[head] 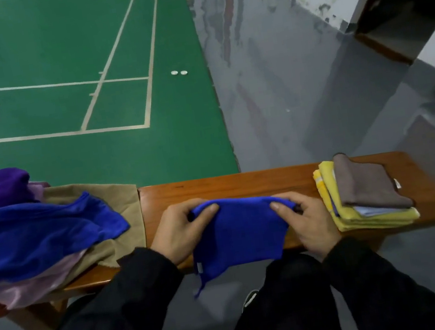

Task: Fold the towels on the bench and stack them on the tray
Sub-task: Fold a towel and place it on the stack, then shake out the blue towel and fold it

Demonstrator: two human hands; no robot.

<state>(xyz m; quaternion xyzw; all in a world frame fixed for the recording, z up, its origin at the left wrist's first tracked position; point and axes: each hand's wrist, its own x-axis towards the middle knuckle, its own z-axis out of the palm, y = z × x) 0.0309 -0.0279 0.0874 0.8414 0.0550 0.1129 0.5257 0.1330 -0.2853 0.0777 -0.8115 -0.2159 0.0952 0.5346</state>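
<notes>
A small blue towel (238, 235) lies folded on the wooden bench (242, 185), its near part hanging over the front edge. My left hand (177, 231) pinches its far left corner and my right hand (308, 220) pinches its far right corner. At the bench's right end rests a stack of folded towels (367, 193), grey on top, pale blue and yellow below. No tray shows under the stack. A loose heap of unfolded towels (37, 231), blue, purple, lilac and tan, covers the left end.
Beyond the bench lies a green court floor (56, 76) with white lines and two small white discs (178, 73). Grey floor runs to the right along a wall. My dark-sleeved arms and legs fill the foreground.
</notes>
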